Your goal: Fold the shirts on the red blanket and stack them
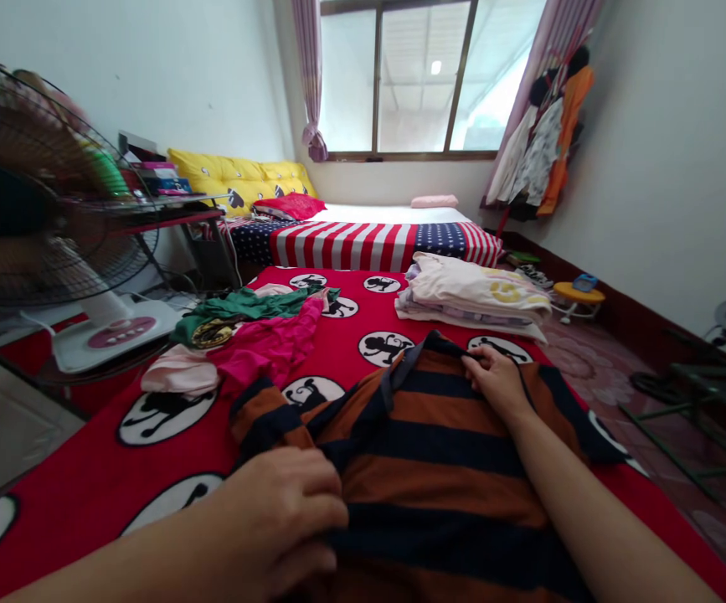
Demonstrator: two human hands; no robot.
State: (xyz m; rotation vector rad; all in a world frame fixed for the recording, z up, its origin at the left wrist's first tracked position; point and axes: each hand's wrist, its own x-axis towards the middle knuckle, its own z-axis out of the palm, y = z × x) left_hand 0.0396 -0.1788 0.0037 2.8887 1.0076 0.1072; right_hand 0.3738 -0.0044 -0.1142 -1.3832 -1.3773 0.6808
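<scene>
Red cover (341, 352), striped shirt (438, 440) spread on it

The cover, printed with black monkeys in white circles, fills the foreground. Beyond it stands a bed (363, 243) draped in stars and stripes, and above that a window (422, 79) between tied-back purple curtains (308, 67). At the left, beside the cover, is a fan (4, 197) with a white base.

The shirt, brown and navy, lies near the person with its collar end pointing away and its sleeves out to either side. Past its left sleeve is a loose pile (268, 343) in green, pink and cream. Past the collar, to the right, sits a folded stack (476, 285), a pale garment on top. A yellow stool (579, 293) stands on the floor beyond.

The left hand (290, 507) is over the shirt's left side, fingers curled and close together; whether they grip cloth, I cannot tell. The right hand (494, 377) touches the shirt by the collar, fingers close together; I cannot tell whether they pinch the edge. Smallest is a blue item (584, 282) on the stool.
</scene>
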